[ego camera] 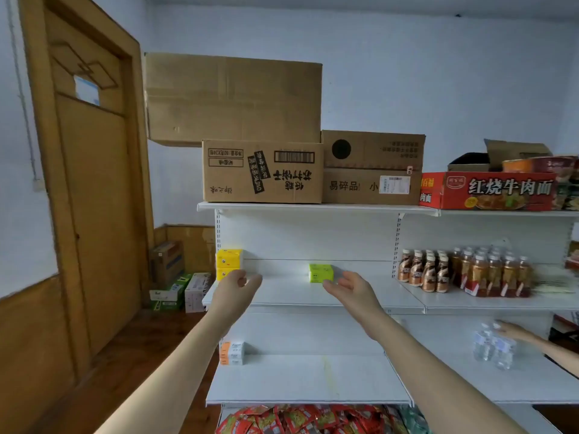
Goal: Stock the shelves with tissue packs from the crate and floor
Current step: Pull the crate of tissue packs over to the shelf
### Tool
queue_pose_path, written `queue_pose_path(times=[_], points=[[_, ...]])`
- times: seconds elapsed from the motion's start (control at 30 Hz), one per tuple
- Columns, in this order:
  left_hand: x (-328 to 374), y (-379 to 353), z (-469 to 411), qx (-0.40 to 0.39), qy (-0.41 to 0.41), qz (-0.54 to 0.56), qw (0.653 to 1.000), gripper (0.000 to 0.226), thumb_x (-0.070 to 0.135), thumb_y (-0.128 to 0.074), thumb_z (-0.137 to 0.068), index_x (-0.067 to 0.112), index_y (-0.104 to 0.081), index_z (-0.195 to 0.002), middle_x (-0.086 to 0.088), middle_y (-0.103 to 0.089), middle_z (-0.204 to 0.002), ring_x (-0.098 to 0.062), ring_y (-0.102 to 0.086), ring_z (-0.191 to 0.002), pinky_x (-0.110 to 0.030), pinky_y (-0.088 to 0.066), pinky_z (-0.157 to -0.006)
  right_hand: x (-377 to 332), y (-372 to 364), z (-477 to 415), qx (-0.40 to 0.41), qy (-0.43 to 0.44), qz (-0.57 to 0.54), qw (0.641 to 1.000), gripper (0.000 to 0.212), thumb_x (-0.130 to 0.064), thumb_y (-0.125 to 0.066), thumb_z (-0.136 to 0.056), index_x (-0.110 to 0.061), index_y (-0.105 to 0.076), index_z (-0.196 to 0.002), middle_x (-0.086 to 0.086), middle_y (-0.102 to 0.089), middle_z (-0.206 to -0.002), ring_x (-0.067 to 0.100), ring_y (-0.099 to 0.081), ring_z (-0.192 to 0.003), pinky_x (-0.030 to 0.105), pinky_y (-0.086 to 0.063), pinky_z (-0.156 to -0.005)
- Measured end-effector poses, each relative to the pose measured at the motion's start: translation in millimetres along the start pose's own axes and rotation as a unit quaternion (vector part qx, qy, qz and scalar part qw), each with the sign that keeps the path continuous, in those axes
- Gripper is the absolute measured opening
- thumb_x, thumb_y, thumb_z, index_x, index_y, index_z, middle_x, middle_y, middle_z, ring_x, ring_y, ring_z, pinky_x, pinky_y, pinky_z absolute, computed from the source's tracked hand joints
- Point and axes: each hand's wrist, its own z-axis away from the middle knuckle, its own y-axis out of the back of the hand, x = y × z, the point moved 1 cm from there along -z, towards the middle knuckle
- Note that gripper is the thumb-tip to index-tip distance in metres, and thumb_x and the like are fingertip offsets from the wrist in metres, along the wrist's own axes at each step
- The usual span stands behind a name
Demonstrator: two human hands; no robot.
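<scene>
Green glossy film wraps the tissue pack (320, 272) lying just beside the right grip (347, 285). This grip is noted as relaxed, fingers slightly parted, with nothing held. Its fingertips (328, 284) are seen at the pack's lower right corner; contact cannot be told.

The left grip (238, 285) is recorded with fingers loosely curled and likewise holding nothing. It is raised in front of the lower of two stacked yellow packs (229, 260).

The green pack is a small rectangular block. It is set flat on the white metal middle shelf (297, 296), long axis along the shelf, printed face outward. The yellow packs are placed at the shelf's left end, well apart from it.

White-and-orange packs (232, 352) are stacked on the shelf below. Corrugated cardboard boxes (263, 172) are carried on the top shelf. Brown bottles (438, 270) are ranked in the next bay. Further boxed packs (175, 292) are noted on the wooden floor.
</scene>
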Motion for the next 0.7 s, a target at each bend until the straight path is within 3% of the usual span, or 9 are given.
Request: queue_pose_path(times=[0.1,0.2,0.27,0.43,0.53,0.7], points=[[-17.3,21.1,11.5,0.018,0.022,-0.018,0.999,0.061,0.044,-0.052,-0.089,0.008,-0.043,-0.137,-0.008,-0.053,-0.133,-0.023,-0.049,-0.121,-0.035,-0.04,-0.099,-0.2,-32.2,5.4,-0.039,-0.007,0.008,0.999,0.068,-0.03,-0.064,-0.086,-0.008,-0.032,-0.142,0.008,-0.042,-0.143,0.017,-0.043,-0.129,0.024,-0.033,-0.089],[-41.0,55.9,29.1,0.058,0.05,-0.036,0.996,0.048,0.037,-0.049,-0.093,0.003,-0.051,-0.127,-0.013,-0.058,-0.124,-0.026,-0.053,-0.114,-0.039,-0.043,-0.096,-4.4,-84.4,19.4,-0.086,-0.007,0.019,0.996,0.068,-0.034,-0.062,-0.086,-0.008,-0.032,-0.141,0.008,-0.04,-0.145,0.018,-0.042,-0.13,0.023,-0.033,-0.09],[-56.6,86.7,46.5,0.088,0.055,-0.043,0.994,0.036,0.033,-0.048,-0.094,0.008,-0.055,-0.118,-0.009,-0.058,-0.114,-0.021,-0.054,-0.105,-0.034,-0.044,-0.091,-12.2,-125.4,31.2,-0.119,0.005,0.029,0.992,0.067,-0.036,-0.06,-0.087,-0.008,-0.032,-0.141,0.009,-0.039,-0.145,0.02,-0.041,-0.131,0.024,-0.034,-0.092],[-120.3,189.2,95.9,0.159,0.11,-0.03,0.981,0.052,0.036,-0.049,-0.094,0.008,-0.041,-0.137,-0.007,-0.05,-0.136,-0.021,-0.049,-0.123,-0.025,-0.041,-0.093,-36.4,-251.3,76.1,-0.203,0.043,0.062,0.976,0.062,-0.037,-0.057,-0.089,0.0,-0.038,-0.136,0.013,-0.049,-0.131,0.022,-0.048,-0.12,0.026,-0.042,-0.092],[-171.8,267.2,133.3,0.212,0.152,-0.038,0.965,0.052,0.037,-0.05,-0.093,0.008,-0.043,-0.136,-0.007,-0.052,-0.134,-0.021,-0.051,-0.12,-0.026,-0.043,-0.092,-51.6,-340.6,117.6,-0.27,0.048,0.049,0.961,0.067,-0.04,-0.055,-0.09,-0.007,-0.03,-0.143,0.008,-0.039,-0.146,0.022,-0.04,-0.133,0.029,-0.033,-0.104],[-247.5,388.5,202.9,0.281,0.213,-0.058,0.934,0.052,0.038,-0.052,-0.093,0.01,-0.044,-0.135,-0.006,-0.051,-0.135,-0.021,-0.049,-0.122,-0.027,-0.042,-0.093,-75.4,-477.2,199.7,-0.36,0.04,0.033,0.931,0.066,-0.042,-0.055,-0.089,-0.014,-0.03,-0.143,0.004,-0.037,-0.148,0.021,-0.039,-0.134,0.028,-0.035,-0.101]])
